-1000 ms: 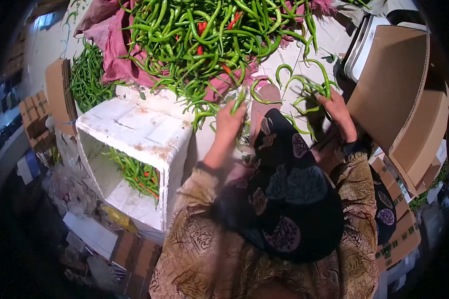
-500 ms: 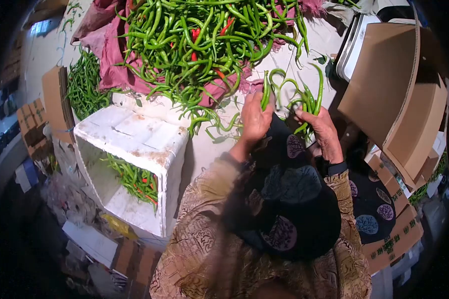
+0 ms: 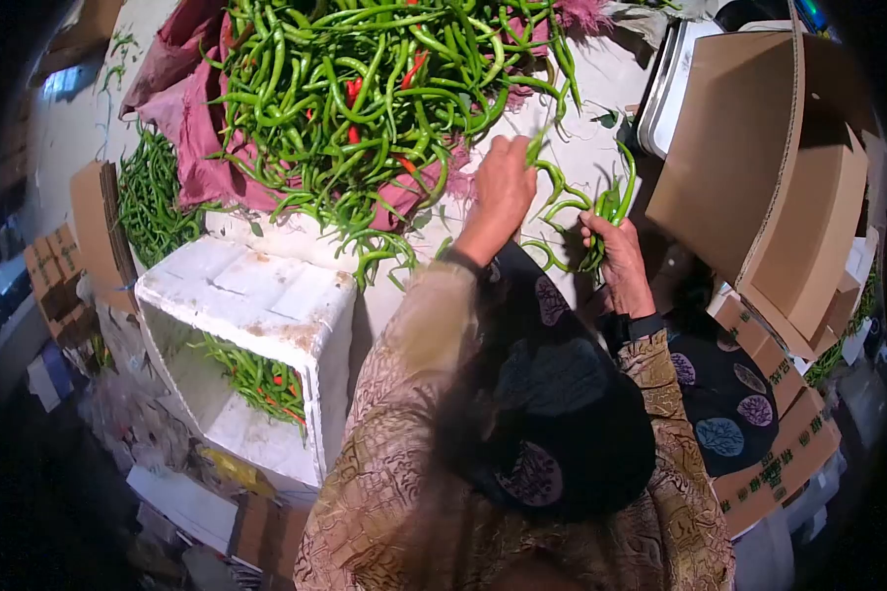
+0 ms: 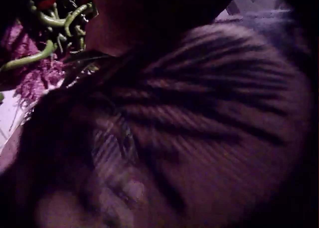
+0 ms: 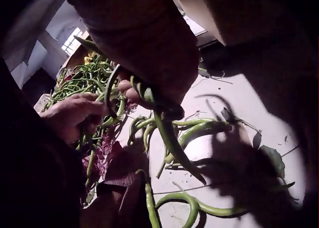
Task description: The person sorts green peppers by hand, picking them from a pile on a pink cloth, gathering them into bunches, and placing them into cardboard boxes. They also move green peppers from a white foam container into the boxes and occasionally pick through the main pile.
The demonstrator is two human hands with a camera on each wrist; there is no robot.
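Note:
My left hand [image 3: 506, 187] is in front of the big pile of green chili peppers [image 3: 365, 79], pinching a blurred green chili pepper [image 3: 535, 148] at its fingertips. To its right, my right hand [image 3: 623, 261] grips several long green chili peppers [image 3: 613, 197], whose tips stick out past the thumb. Close up in the right wrist view, my right hand [image 5: 149, 48] is in shadow with a long chili pepper [image 5: 174, 143] hanging from it. Loose curved chili peppers [image 5: 199, 130] lie below on the pale floor. The left wrist view is dark and mostly filled by skin.
The pile lies on pink sacking [image 3: 172, 128]. A white foam box [image 3: 241, 295] on its side holds green and red chili peppers [image 3: 256, 379]. Another green heap [image 3: 158, 197] is at far left. Cardboard boxes [image 3: 724, 148] stand close on my right.
My left hand has moved forward and right from beside the pile's near edge, a green chili pepper still in its fingers. My right hand keeps its chili peppers; the head view has shifted right.

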